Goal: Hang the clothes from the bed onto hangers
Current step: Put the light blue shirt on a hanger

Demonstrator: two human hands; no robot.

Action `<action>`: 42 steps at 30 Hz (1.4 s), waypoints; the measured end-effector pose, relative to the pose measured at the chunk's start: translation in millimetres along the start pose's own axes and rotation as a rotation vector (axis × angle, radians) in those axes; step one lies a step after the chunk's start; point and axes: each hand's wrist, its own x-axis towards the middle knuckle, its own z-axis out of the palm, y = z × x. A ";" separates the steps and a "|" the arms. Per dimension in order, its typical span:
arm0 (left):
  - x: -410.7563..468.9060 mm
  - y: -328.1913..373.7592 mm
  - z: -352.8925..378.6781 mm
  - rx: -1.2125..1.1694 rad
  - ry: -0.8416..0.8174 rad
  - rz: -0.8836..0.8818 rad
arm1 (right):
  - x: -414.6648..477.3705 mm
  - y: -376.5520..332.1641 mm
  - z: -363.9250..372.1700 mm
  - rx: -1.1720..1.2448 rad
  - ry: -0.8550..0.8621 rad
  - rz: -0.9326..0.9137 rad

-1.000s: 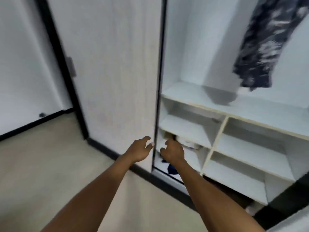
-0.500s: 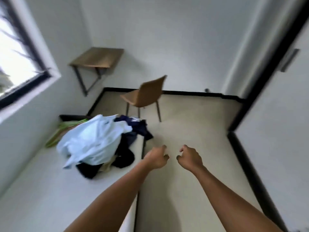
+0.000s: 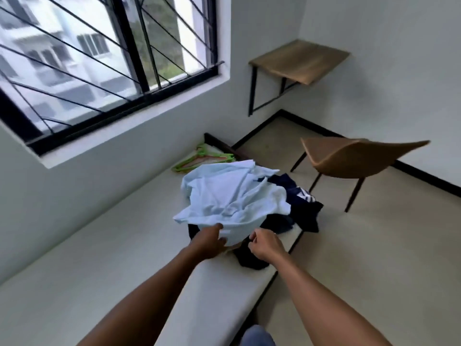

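white and bare, the long mattress bed [image 3: 99,245] is the only holder in view. it carries everything the task needs: the heap of clothes towards its far end, close to the floor-side edge, and the hangers beyond that. that placing is the main risk, i judge: a quick tug on the top garment could drag the tangled ones beneath it over the edge onto the beige floor [image 3: 349,245], or bring up two pieces at once. the brown moulded chair [image 3: 349,158] stands near the heap but apart from it. the crumpled pale blue collared shirt [image 3: 232,196] lies on top of the heap and covers most of it. the dark navy garments [image 3: 301,211] spill out from under it on the right and at the near side. the green and orange plastic hangers [image 3: 199,159] lie in a loose bunch at the bed's far end, past the shirt and well apart from both hands. the left hand [image 3: 209,242] has the shirt's near hem between thumb and fingers. the right hand [image 3: 265,245] is curled over dark cloth, but whether it pinches anything i cannot tell.
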 end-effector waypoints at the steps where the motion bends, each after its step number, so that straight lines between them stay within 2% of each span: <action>1: 13.1 -4.7 -2.3 0.011 -0.015 -0.044 | 20.3 2.1 2.1 -0.019 -0.044 -0.018; 5: 55.6 -17.7 -2.3 -0.021 -0.074 -0.174 | 93.2 10.2 0.7 -0.117 -0.197 -0.074; 9: 79.7 -18.7 -1.1 -0.065 -0.066 -0.262 | 162.4 4.4 -5.7 -0.152 -0.217 -0.157; 11: 85.9 -20.2 1.6 -0.058 -0.092 -0.295 | 191.1 3.3 -1.5 -0.200 -0.295 -0.178; 13: 88.0 -22.2 2.2 -0.056 -0.107 -0.321 | 205.1 2.6 1.2 -0.356 -0.405 -0.170; 16: 88.2 -24.6 -3.8 -0.082 -0.093 -0.360 | 204.8 -3.6 5.4 -0.630 -0.541 -0.262; 18: 85.0 -26.2 -9.5 -0.109 -0.072 -0.379 | 197.9 -11.2 7.3 -0.615 -0.571 -0.291; 20: 80.2 -27.2 -16.4 -0.123 -0.044 -0.389 | 188.7 -26.7 3.5 -0.469 -0.482 -0.298; 22: 79.4 -27.7 -24.6 -0.138 -0.013 -0.386 | 181.4 -48.3 -7.4 -0.287 -0.313 -0.338; 25: 82.8 -24.4 -41.7 -0.170 0.070 -0.330 | 165.6 -88.4 -43.1 -0.018 -0.171 -0.501; 30: 93.8 -27.3 -75.7 -0.259 0.385 -0.227 | 106.3 -151.2 -118.4 0.487 -0.225 -0.644; 34: 75.6 -12.7 -101.4 -0.396 0.590 -0.063 | 46.1 -172.6 -163.7 0.778 -0.305 -0.553; 36: 58.9 -9.1 -110.6 -0.398 0.679 -0.027 | 24.5 -175.5 -177.5 0.964 -0.207 -0.565; 37: 51.2 -5.7 -118.5 -0.377 0.705 -0.026 | 19.5 -173.1 -183.7 0.998 -0.148 -0.593; 38: 38.6 -1.4 -129.5 -0.365 0.713 -0.016 | 13.3 -169.4 -184.8 0.924 -0.078 -0.618; 42: -9.1 29.6 -179.9 -0.373 0.758 0.244 | -14.4 -153.1 -164.5 0.351 0.093 -0.523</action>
